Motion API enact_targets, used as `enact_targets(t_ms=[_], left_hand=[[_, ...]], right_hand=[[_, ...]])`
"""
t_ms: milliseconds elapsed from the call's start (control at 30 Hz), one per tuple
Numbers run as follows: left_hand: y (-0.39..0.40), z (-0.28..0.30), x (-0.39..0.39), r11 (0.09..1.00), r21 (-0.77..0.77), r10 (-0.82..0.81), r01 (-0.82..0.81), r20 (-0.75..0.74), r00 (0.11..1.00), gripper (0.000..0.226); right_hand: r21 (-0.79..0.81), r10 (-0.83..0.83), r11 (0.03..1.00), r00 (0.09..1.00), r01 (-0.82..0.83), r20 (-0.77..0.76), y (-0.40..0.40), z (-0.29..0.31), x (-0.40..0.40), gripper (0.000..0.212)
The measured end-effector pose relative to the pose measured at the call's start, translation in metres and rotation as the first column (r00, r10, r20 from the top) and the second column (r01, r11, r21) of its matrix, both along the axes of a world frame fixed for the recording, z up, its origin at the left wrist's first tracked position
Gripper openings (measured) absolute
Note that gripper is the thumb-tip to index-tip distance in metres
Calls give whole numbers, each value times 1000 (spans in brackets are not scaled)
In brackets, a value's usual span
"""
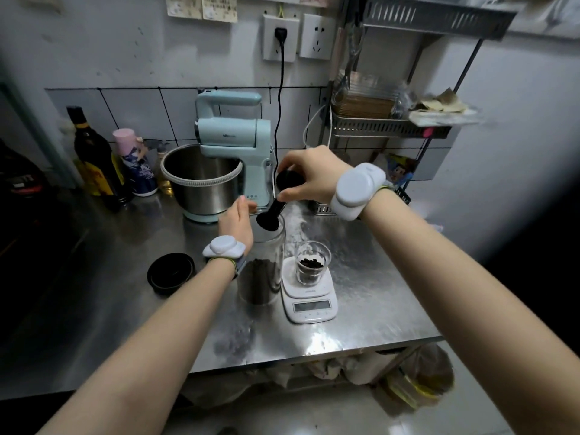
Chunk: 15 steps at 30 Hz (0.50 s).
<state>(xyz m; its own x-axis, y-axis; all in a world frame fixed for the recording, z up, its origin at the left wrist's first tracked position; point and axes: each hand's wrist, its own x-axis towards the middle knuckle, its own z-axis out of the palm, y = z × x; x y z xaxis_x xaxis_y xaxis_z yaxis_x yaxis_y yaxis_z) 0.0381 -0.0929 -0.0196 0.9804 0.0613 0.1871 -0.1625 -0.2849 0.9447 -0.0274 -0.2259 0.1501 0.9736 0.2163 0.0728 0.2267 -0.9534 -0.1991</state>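
Bare forearms (175,324); white rounded left wrist pod (223,248), matching right wrist pod (357,191), yellow-green straps (219,261).

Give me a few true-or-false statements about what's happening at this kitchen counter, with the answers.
1. The right hand holds a black scoop at the mouth of the tall jar. True.
2. The small glass on the scale is empty. False: it holds some dark beans.
3. A black lid lies on the counter, left of the jar. True.
4. The left hand rests flat on the counter. False: it grips the jar near its top.
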Motion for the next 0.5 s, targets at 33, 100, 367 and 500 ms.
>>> enact_targets(t_ms=[33,100,367,500], left_hand=[[0,1,-1,1000,-1,-4,4,2,1000,49],[2,1,0,1000,6,1,-1,-2,1000,50],[1,-2,1,999,-44,24,-26,-30,999,49],[3,2,-3,999,-32,29,-31,-63,998,50]], right_hand=[[-7,-3,1000,1000,3,-15,2,-6,4,49],[-29,-1,1000,999,0,-49,7,-19,17,49],[-91,20,995,987,-35,-159,25,-57,38,50],[-168,81,979,975,-118,-209,37,-71,46,48]])
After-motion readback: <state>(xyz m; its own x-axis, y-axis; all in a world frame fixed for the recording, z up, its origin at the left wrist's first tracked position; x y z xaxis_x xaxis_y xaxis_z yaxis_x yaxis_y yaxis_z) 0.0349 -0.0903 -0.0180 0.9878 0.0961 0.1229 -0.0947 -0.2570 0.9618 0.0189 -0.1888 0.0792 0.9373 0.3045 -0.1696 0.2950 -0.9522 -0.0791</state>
